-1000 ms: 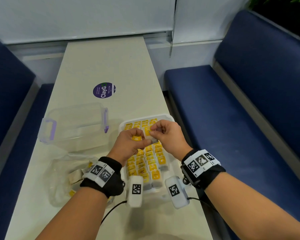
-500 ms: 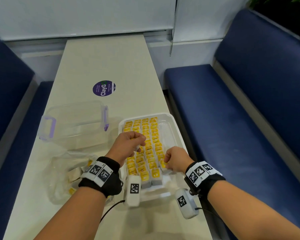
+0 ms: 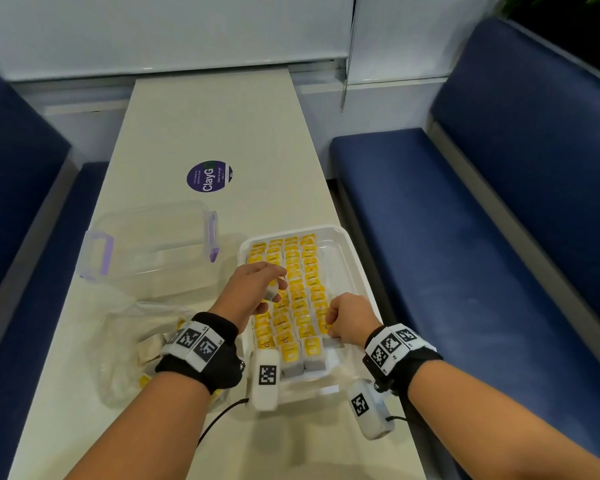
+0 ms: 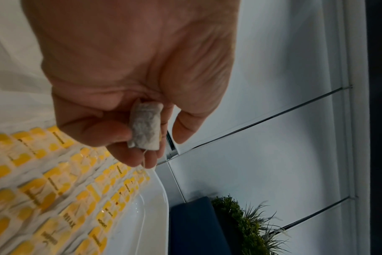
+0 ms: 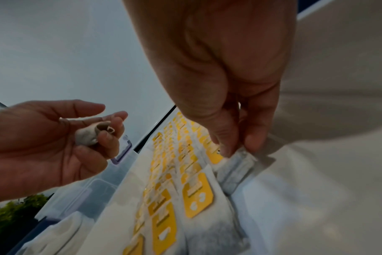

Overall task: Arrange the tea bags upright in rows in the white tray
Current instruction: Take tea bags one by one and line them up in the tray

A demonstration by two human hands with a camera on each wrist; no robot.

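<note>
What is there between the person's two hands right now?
In the head view, rows of yellow-tagged tea bags standing in the white tray fill the stretch between the left hand and the right hand.

Long pale table [image 3: 201,126] bearing a round purple sticker [image 3: 209,176], an empty clear plastic box [image 3: 149,242] with purple latches, a crumpled clear bag [image 3: 125,344]; blue benches [image 3: 465,216] either side, green plant [image 4: 246,224] beyond.

A cafe-style booth: long pale table [image 3: 208,126] between blue padded benches [image 3: 465,220], branded round sticker [image 3: 209,176].
</note>
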